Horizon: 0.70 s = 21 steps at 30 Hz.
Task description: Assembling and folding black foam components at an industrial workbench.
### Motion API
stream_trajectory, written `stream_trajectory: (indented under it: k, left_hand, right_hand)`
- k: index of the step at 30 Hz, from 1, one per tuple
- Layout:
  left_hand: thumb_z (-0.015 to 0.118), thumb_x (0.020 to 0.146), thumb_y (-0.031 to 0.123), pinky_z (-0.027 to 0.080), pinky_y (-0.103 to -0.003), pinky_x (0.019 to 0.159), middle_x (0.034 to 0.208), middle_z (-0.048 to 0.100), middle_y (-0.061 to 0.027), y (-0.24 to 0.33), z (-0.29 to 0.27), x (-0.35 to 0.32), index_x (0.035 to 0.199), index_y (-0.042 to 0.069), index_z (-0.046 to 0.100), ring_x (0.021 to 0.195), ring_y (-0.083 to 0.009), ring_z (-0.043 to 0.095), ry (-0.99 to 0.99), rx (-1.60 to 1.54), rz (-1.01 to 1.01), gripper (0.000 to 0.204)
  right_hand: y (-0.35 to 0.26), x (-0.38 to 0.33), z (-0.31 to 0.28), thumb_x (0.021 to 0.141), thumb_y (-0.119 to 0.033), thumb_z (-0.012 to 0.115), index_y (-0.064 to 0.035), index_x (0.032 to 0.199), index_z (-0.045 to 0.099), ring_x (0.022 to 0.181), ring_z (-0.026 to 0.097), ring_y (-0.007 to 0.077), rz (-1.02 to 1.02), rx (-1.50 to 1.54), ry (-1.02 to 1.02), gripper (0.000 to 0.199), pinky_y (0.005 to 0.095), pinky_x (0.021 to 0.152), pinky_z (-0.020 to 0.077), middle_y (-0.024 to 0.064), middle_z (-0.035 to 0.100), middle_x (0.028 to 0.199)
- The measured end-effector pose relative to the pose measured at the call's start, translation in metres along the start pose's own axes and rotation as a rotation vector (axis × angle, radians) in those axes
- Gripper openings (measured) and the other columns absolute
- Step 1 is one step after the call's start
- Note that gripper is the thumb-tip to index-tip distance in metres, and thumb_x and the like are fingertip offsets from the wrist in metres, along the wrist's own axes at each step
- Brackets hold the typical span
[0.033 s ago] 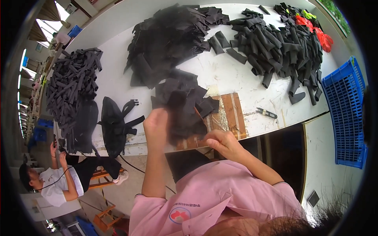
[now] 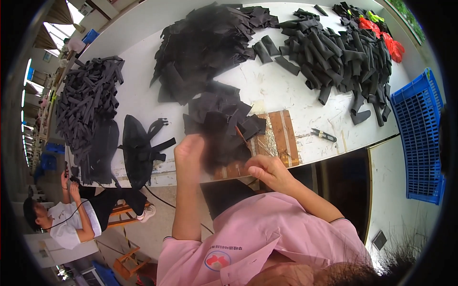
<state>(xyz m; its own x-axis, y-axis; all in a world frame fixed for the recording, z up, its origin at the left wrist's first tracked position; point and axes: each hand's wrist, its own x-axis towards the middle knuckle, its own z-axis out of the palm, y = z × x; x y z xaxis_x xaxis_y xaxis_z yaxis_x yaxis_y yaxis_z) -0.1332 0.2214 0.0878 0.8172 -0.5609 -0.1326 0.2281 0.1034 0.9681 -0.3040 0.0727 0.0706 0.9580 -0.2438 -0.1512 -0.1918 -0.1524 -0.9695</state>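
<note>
My left hand [image 2: 189, 147] is closed at the left side of a dark black fabric piece [image 2: 229, 152], its fingers mostly hidden and blurred. Just past that piece's right edge, my right hand [image 2: 269, 170] has its fingers curled in and the thumb against them. Whatever it pinches, if anything, is too small to make out. More black fabric pieces [image 2: 217, 107] lie in a loose heap beyond my hands. A thin reddish-brown stick-like thing [image 2: 241, 135] slants beside the dark piece. Beneath is a brown board [image 2: 285, 136] with strips of tape.
Black piles cover the far middle [image 2: 195, 47], far right [image 2: 329, 52] and left [image 2: 90, 95]. Thread snips [image 2: 324, 135] lie right of the board. A black pouch with straps [image 2: 137, 152] rests on the left. A blue crate [image 2: 420, 138] stands at the right; a person [image 2: 67, 219] sits at left.
My right hand's fingers have curled in tighter, and that hand sits slightly farther right. My left hand is almost in the same place, a touch nearer to me.
</note>
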Motion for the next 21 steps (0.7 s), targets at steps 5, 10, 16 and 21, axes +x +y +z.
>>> stream_trajectory:
  k: [5, 10, 16, 21]
  left_hand:
    - [0.056, 0.088, 0.007, 0.047, -0.023, 0.071, 0.086, 0.064, -0.0055, -0.014, -0.001, -0.029, 0.091, 0.000, 0.061, 0.077, -0.0101, 0.060, -0.106, -0.024, -0.246, 0.009]
    - [0.057, 0.088, 0.008, 0.047, -0.021, 0.068, 0.081, 0.063, -0.0024, -0.033, 0.008, -0.037, 0.088, 0.000, 0.061, 0.071, -0.0070, 0.058, -0.291, 0.045, -0.312, 0.009]
    - [0.057, 0.088, 0.008, 0.046, -0.021, 0.069, 0.083, 0.062, -0.0026, -0.048, 0.018, -0.035, 0.091, 0.000, 0.060, 0.074, -0.0066, 0.057, -0.302, -0.045, -0.300, 0.010]
    - [0.059, 0.087, 0.007, 0.044, -0.019, 0.069, 0.091, 0.060, -0.0060, -0.052, 0.051, -0.048, 0.098, -0.002, 0.053, 0.077, -0.0061, 0.054, 0.015, 0.386, 0.213, 0.015]
  right_hand:
    - [-0.003, 0.010, 0.018, 0.085, -0.019, 0.064, -0.0005, 0.109, 0.055, 0.081, 0.055, 0.0082, 0.032, 0.674, -0.070, 0.032, 0.0250, 0.072, 0.0464, 0.0028, 0.059, 0.094]
    - [-0.011, 0.007, 0.021, 0.085, -0.015, 0.065, -0.0022, 0.097, 0.060, 0.063, 0.051, 0.0039, 0.105, 0.766, 0.058, 0.018, 0.0191, 0.055, 0.0424, -0.0010, 0.059, 0.078]
    - [-0.001, 0.005, 0.027, 0.077, -0.008, 0.070, 0.0000, 0.077, 0.062, 0.054, 0.050, 0.0095, -0.091, 0.462, 0.373, 0.012, 0.0273, 0.045, 0.0383, 0.0013, 0.057, 0.069]
    - [0.011, 0.001, 0.021, 0.067, -0.004, 0.074, -0.0010, 0.069, 0.060, 0.051, 0.049, 0.0157, -0.278, -0.287, 0.601, 0.015, 0.0286, 0.045, 0.0375, 0.0056, 0.049, 0.061]
